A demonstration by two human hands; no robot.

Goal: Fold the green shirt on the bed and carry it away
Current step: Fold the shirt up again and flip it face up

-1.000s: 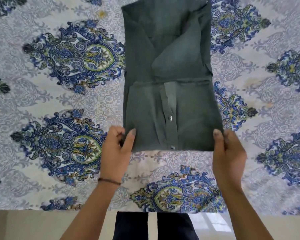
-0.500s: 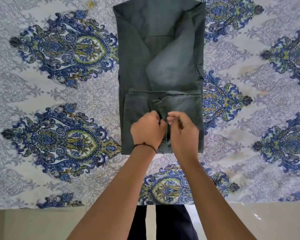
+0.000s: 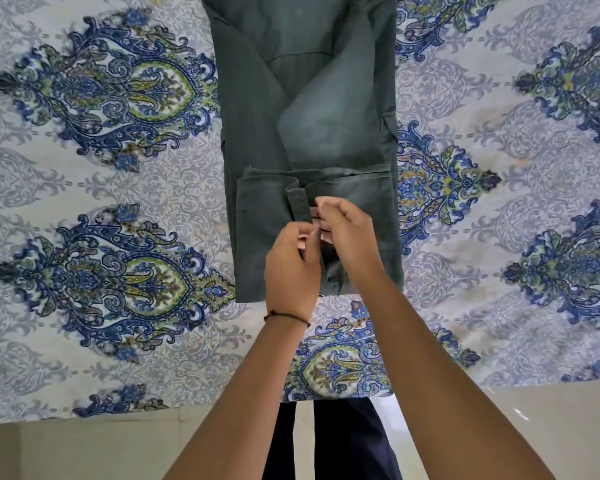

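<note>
Green shirt (image 3: 253,116) lies flat on bed, centre of view, far end cut off by top of frame. Already folded into a narrow rectangle, with the near part doubled back over the middle.

Left side: bed sheet (image 3: 84,188), pale with big blue-green paisley motifs. Pale floor (image 3: 84,452) runs along the near edge of the bed.

Centre: sleeves are folded across the far half of the shirt. The near folded layer shows the button strip (image 3: 296,206) running near to far.

Left hand (image 3: 291,268) sits over the near layer just left of the strip, fingers curled, thumb and fingertips pinching cloth at the strip. Thin dark wrist band (image 3: 286,315) on that wrist.

Right hand (image 3: 350,233) is just right of it, almost touching, fingers curled in and pinching the same strip slightly farther up. Slight blur, so exact grip on the cloth is hard to read.

Dark trousers (image 3: 347,441) are visible between the forearms at the near edge. Sheet pattern runs on to the right.
</note>
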